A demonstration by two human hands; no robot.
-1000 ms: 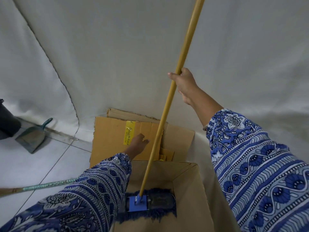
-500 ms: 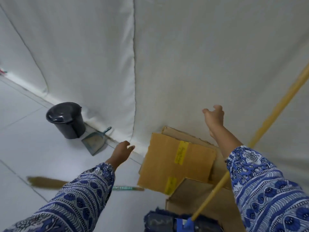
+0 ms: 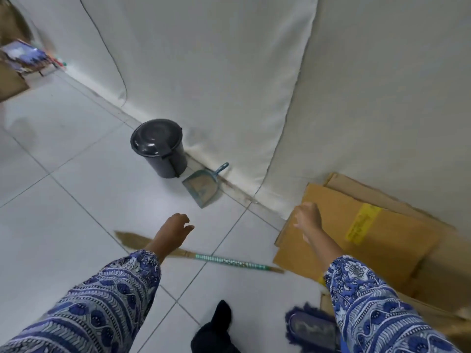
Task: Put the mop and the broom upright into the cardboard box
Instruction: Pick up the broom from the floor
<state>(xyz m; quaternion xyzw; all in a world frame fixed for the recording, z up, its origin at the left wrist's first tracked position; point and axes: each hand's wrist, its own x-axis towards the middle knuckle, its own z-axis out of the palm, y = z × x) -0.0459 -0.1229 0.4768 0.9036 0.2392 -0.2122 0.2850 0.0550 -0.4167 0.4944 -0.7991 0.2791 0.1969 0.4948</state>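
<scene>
The broom (image 3: 219, 259) lies flat on the white tiled floor, straw head to the left, green-wrapped handle pointing right. My left hand (image 3: 173, 231) hovers above its straw head, fingers loosely apart, holding nothing. My right hand (image 3: 307, 217) is empty too, stretched out over the edge of the cardboard box flaps (image 3: 356, 240). The blue mop head (image 3: 311, 327) shows at the bottom right, partly hidden by my right sleeve; its stick is out of frame.
A dark lidded bin (image 3: 159, 147) and a grey-blue dustpan (image 3: 202, 186) stand by the white cloth-covered wall. My dark-socked foot (image 3: 216, 329) is at the bottom centre. Clutter sits at the far left corner.
My right hand has let go of the mop stick. My view has swung left, away from the box and toward the broom, and both empty hands now reach out over the floor.
</scene>
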